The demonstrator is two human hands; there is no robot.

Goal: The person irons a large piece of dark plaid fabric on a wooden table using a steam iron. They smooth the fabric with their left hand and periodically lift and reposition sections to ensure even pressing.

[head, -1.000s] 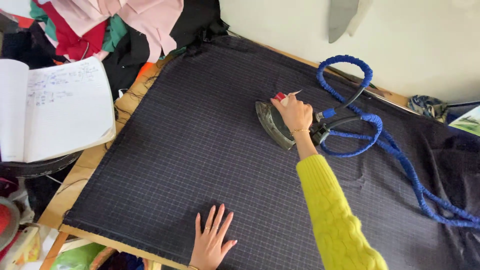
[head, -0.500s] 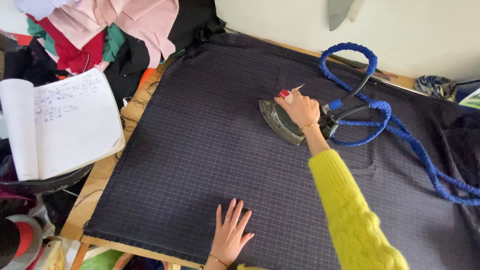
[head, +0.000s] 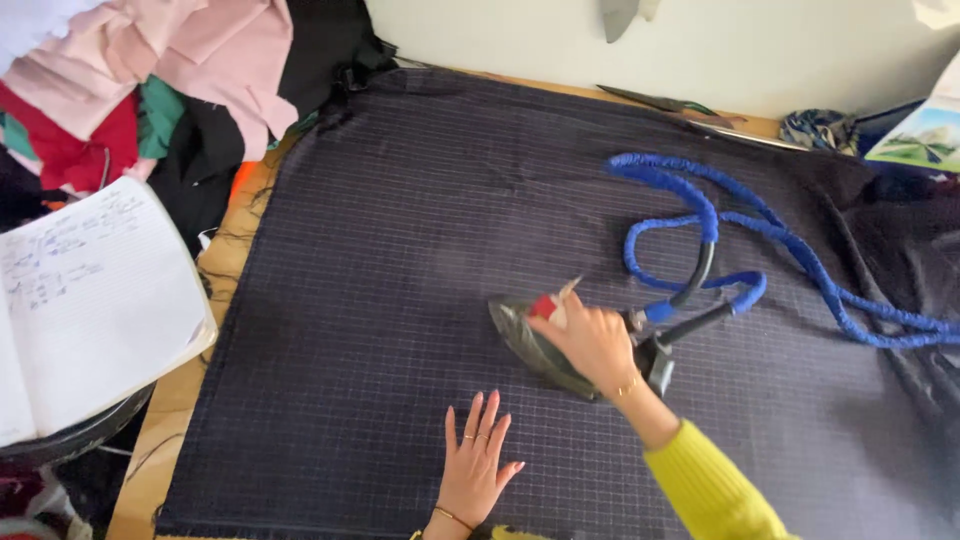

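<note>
Dark checked fabric (head: 400,250) covers the wooden table (head: 225,265). On it, the right hand (head: 592,345) closes around the handle of the iron (head: 545,345), which looks heavy and hot. Just beside it, the left hand (head: 475,465) lies flat and open, holding nothing, on the soft cloth.

A wooden table (head: 222,268) carries dark checked fabric (head: 400,230) spread flat.

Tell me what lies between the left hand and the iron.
Only bare dark checked fabric lies between the left hand and the iron gripped by the right hand, seen in the head view.
</note>
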